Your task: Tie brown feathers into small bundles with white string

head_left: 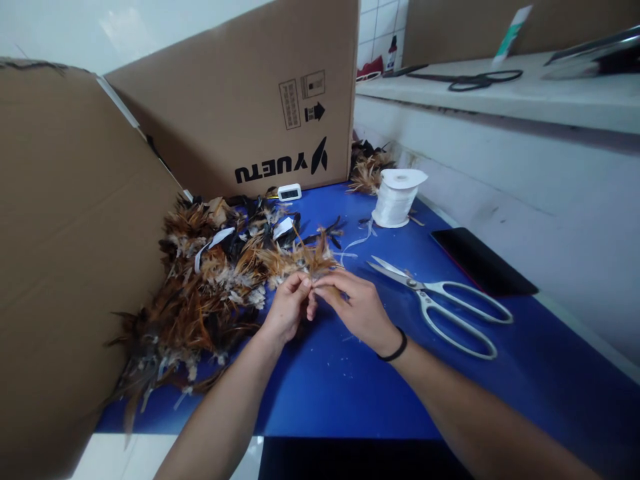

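My left hand (291, 305) and my right hand (359, 305) meet at the middle of the blue table, fingertips pinched together. Between them they grip the base of a bunch of brown feathers (320, 257), whose tips point away from me. My left thumb and index finger are closed on the quill ends; my right fingers press at the same spot. A big heap of brown, black and grey feathers (195, 320) lies to the left. Beyond my right hand stands a spool of white ribbon (397, 198), its loose end trailing on the table. Open-bladed scissors (425, 287) lie to the right.
Cardboard panels (240, 100) wall the left and back. A small white digital device (289, 193) sits by the back panel. A black phone (483, 260) lies at the right edge, below a ledge with black scissors (483, 80) and a glue stick (513, 35). More feathers (370, 168) are behind the spool.
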Available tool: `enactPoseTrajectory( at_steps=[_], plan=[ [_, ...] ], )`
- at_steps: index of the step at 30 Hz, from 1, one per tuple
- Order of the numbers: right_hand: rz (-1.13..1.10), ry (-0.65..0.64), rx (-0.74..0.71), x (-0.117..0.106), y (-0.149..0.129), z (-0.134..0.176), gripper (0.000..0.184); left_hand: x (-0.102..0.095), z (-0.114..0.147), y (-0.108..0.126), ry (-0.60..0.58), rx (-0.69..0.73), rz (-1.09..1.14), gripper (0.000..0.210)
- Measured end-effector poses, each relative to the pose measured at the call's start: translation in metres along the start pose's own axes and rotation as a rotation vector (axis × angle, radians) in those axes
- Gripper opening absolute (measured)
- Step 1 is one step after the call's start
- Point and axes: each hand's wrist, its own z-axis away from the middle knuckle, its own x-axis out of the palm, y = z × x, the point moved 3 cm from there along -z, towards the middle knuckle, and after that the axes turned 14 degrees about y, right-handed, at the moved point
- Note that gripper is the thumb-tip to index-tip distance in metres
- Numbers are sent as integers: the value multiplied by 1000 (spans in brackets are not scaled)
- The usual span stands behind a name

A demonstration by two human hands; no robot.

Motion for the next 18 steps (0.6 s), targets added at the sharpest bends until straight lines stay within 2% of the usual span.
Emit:
enactPoseTrajectory(
  at_steps=[4, 13, 18],
  plan=[
    [-28, 66, 80, -7, 5, -5, 11, 0, 0, 2, -13, -28, 17, 32],
    [-27, 111, 130, -4, 12, -1, 13, 0, 1, 2, 21, 127, -113, 32],
    [-24, 98, 175, -3, 15, 1, 15, 1, 2, 1, 31, 158, -136, 29]
  ],
)
